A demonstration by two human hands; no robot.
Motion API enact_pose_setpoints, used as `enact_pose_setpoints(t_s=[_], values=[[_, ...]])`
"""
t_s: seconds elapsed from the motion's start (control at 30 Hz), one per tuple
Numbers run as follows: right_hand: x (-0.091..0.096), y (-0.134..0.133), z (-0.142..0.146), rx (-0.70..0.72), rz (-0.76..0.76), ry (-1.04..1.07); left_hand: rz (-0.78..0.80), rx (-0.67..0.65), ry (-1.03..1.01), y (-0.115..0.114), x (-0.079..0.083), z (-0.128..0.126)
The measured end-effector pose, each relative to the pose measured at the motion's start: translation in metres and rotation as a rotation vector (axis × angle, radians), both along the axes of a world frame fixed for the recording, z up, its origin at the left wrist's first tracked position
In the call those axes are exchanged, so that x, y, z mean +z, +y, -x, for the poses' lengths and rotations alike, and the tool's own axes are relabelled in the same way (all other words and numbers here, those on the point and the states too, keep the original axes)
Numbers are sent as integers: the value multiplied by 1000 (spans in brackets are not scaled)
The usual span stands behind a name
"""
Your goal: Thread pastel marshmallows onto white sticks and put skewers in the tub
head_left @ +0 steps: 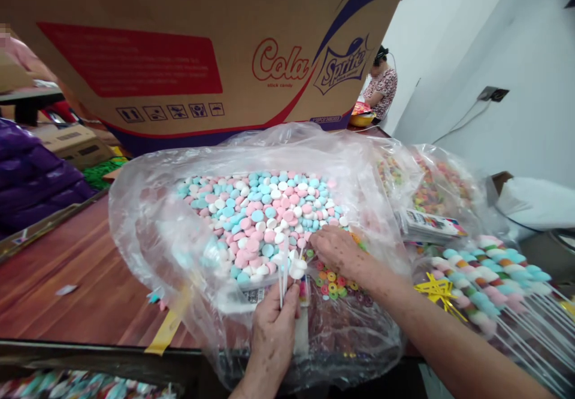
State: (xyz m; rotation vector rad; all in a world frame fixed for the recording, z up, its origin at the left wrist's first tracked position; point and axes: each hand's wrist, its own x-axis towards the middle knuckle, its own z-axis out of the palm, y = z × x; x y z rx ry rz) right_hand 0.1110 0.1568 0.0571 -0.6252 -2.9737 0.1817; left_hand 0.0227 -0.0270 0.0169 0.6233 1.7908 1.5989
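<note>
My left hand is closed around a few thin white sticks that point upward. By the stick tops sits a white candy piece; whether it is threaded on a stick I cannot tell. Pink, blue and white round candies fill a large clear plastic bag lying spread on the table. At the right edge of this pile my right hand reaches down with curled fingers, its fingertips hidden among the candies. Below it lie small colourful ring candies.
Behind the bag stands a big cardboard box. Finished-looking candy skewers lie at right beside yellow twist ties and a stack of printed cards. Bags of ring candies sit behind them. Another person is farther back.
</note>
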Motion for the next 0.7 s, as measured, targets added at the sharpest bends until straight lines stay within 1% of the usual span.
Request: enact_pose_setpoints(t_s=[0.03, 0.07, 0.1, 0.13, 0.17, 0.23, 0.27, 0.3, 0.33, 0.4, 0.47, 0.6, 0.7], values=[[2, 1, -1, -75, 77, 64, 6, -27, 14, 0, 0, 0], [5, 3, -2, -157, 185, 154, 12, -52, 28, 0, 0, 0], [8, 4, -4, -232, 327, 269, 16, -70, 46, 0, 0, 1], [11, 5, -5, -286, 502, 395, 19, -84, 64, 0, 1, 1], [13, 6, -6, -309, 695, 519, 21, -101, 84, 0, 2, 1], [17, 5, -8, -283, 1059, 714, 23, -133, 124, 0, 6, 1], [19, 4, -8, -265, 1198, 777, 24, -143, 137, 1, 8, 0], [20, 3, -8, -256, 1299, 817, 25, -152, 142, 1, 11, 0], [21, 2, -8, -253, 1368, 840, 25, -151, 145, 1, 13, 0], [23, 1, -9, -252, 1438, 864, 19, -149, 150, 2, 15, -1], [26, 0, -9, -234, 1454, 859, 20, -159, 160, 2, 16, -1], [28, -1, -9, -179, 1426, 838, 24, -178, 180, 2, 13, 0], [26, 0, -10, -137, 1360, 808, 35, -192, 181, 1, 12, 1]])
